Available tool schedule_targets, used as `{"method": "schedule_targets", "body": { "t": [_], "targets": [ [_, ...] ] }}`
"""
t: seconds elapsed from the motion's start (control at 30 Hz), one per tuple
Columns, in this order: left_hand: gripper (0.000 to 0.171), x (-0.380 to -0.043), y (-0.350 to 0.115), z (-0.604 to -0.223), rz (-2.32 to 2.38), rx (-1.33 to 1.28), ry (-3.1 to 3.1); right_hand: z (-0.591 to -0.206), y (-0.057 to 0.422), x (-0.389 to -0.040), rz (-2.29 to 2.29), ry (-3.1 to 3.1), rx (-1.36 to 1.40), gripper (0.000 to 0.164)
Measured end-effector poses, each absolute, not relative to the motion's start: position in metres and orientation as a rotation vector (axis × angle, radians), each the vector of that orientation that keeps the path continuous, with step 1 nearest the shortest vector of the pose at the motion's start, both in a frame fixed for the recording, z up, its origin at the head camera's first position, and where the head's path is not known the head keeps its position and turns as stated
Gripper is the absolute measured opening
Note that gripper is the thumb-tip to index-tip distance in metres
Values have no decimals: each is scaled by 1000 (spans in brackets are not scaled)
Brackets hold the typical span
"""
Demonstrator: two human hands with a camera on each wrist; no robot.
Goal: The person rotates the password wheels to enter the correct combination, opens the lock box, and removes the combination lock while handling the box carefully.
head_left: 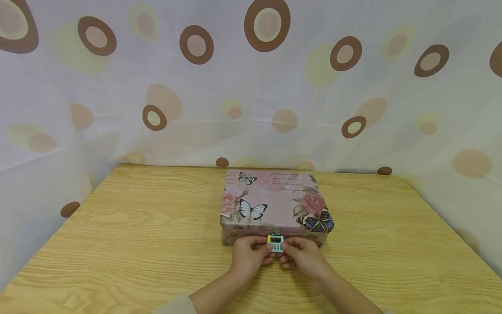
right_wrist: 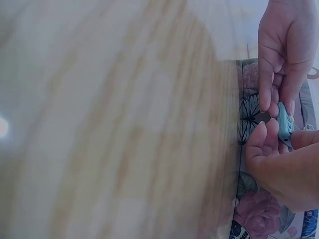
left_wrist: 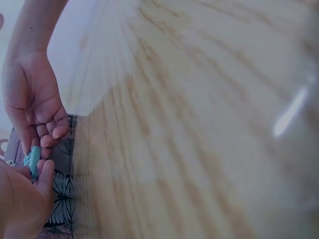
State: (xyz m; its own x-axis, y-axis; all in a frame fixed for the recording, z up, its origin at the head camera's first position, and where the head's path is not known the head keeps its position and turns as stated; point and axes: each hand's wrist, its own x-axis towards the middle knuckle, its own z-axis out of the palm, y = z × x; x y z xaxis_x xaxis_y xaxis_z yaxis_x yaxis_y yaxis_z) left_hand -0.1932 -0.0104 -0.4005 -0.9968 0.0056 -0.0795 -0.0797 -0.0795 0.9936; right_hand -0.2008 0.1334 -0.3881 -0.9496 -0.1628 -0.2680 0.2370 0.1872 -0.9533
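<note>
A pink lidded box (head_left: 274,207) with printed roses and butterflies sits on the table, its lid down. At the metal clasp (head_left: 276,231) on its front is a small turquoise combination padlock (head_left: 276,247) with a yellow corner. My left hand (head_left: 248,253) pinches the padlock's left side, thumb on its face. From the other side my right hand (head_left: 306,255) grips it between thumb and fingers. In the right wrist view the padlock (right_wrist: 285,124) shows edge-on, with marked dials. Fingertips of both hands nearly meet under it in the left wrist view.
The wood-grain table (head_left: 137,235) extends to both sides of the box. Behind and at the sides hangs a pale cloth (head_left: 235,87) with brown and yellow ovals, close to the box's back edge.
</note>
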Motion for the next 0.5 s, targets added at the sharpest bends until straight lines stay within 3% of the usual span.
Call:
{"method": "schedule_targets", "body": {
  "t": [0.5],
  "targets": [
    [19,-195,-10,-402,2260,-73,2119,-391,137,-203,-1816,2111,38,28]
  ]
}}
